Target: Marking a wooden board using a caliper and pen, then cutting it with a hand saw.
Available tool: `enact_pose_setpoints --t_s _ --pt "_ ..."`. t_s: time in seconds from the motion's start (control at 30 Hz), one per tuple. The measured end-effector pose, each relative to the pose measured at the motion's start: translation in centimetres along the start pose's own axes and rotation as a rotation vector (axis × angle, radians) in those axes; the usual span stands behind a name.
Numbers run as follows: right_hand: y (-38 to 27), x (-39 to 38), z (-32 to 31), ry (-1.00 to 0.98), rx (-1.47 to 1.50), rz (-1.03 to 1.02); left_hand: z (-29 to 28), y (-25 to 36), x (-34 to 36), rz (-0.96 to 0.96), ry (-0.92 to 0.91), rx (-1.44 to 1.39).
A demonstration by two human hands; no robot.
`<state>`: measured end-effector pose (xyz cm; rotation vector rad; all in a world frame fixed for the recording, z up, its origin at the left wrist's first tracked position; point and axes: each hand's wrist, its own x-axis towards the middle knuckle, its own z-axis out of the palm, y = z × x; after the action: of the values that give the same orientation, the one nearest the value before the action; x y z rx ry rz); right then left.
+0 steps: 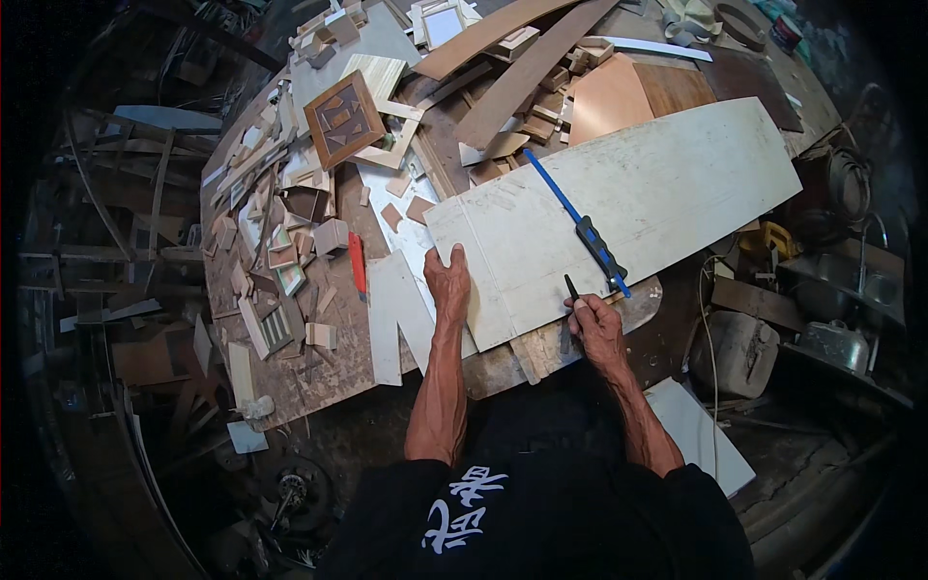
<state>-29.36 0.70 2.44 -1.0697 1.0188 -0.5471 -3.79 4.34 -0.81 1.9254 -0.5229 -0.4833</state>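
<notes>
Board (667, 198), long and pale, lies slantwise over the near side of the worktop (324, 382), with a thin line crossing it near its left end. From my remote feed, I see the left hand (449, 286) at that end, thumb over the edge and index finger just outside it; I cannot tell whether this grip closes on the board. My right grip is clearer: the right hand (597, 327) is closed around a dark pen (571, 287) at the near edge, though I cannot tell if the tip touches. A blue tool (586, 232) with a black handle rests across the board, just beyond the pen.

Left of the board I find pale strips (385, 319), then a red tool (358, 263) and scattered wood blocks (332, 237). Farther back are a brown framed panel (343, 121) and long brown planks (541, 72). Off to the right, below the worktop, stands a jerrycan (735, 353).
</notes>
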Motion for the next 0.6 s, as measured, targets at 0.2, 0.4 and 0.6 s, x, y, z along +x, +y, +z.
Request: enact_pose_setpoints --t_s 0.2,0.4,0.6 --pt "0.16 0.07 0.0 0.001 0.013 0.013 0.06 0.44 -0.09 0.023 0.0 -0.036" --pt "0.45 0.11 -0.08 0.013 0.006 0.0 0.21 0.08 0.04 0.014 -0.012 -0.027" --pt "0.04 0.01 -0.11 0.008 0.02 0.017 0.29 0.23 -0.11 0.024 -0.01 -0.065"
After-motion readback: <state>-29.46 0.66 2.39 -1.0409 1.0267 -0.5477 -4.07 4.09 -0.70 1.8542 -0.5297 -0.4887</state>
